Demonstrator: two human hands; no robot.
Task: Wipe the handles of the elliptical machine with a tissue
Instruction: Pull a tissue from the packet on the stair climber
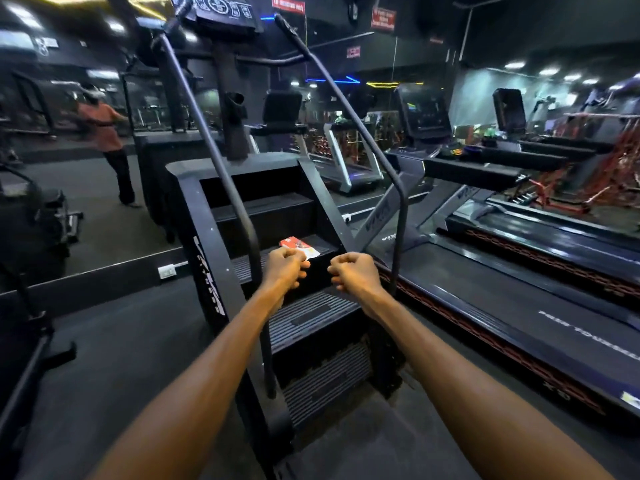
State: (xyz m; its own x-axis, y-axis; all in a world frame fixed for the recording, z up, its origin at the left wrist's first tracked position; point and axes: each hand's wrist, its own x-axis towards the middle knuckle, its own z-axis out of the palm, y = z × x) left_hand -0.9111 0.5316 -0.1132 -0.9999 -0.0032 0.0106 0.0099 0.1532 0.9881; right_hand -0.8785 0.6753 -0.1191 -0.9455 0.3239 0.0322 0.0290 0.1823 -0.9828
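Note:
A black step machine stands straight ahead, with ribbed steps climbing to a console. Two long black handle rails slope down toward me: the left handle and the right handle, which bends into a vertical post. On a middle step lies a red and white tissue packet. My left hand is a closed fist just in front of the packet and hides its near edge; whether they touch is unclear. My right hand is also a fist, held between the rails and touching nothing.
A row of treadmills runs along the right, close to the machine. A mirror wall on the left reflects a person in an orange shirt. Another black machine stands at the left edge. Dark rubber floor lies around me.

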